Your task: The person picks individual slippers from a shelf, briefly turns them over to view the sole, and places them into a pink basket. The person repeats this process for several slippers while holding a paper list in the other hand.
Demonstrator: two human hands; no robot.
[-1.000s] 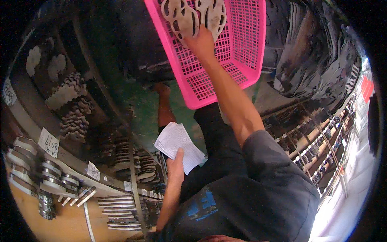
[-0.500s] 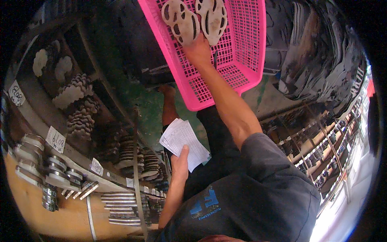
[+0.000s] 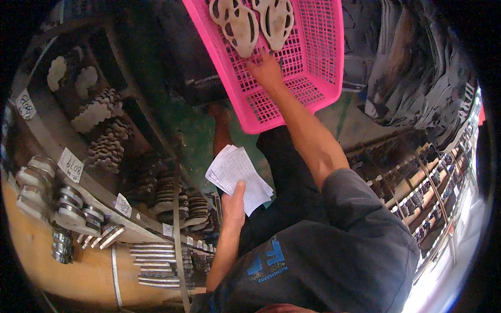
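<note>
My left hand [image 3: 235, 206] grips a small stack of printed paper sheets [image 3: 242, 175], thumb on top, in front of my dark trousers. My right arm reaches forward into a pink plastic basket [image 3: 329, 101] with slotted walls. Inside it lie two pale, sole-shaped plates with long cut-out slots, a left one [image 3: 241, 31] and a right one [image 3: 274, 28], side by side at the far end. Just short of their near tips is my right hand [image 3: 266, 70], fingers apart and nothing visible in them.
Shelving on the left holds several stacks of wavy-edged sole-shaped pieces [image 3: 107, 148], metal-rimmed pieces [image 3: 73, 211] and paper tags [image 3: 70, 164]. Dark sheets [image 3: 407, 83] hang at the far right, above a rack of packed small items [image 3: 422, 193]. Green floor [image 3: 188, 135] shows between.
My right hand has let go of the sole-shaped plates and drawn back slightly toward me, its fingers now apart. The left hand keeps hold of the papers.
</note>
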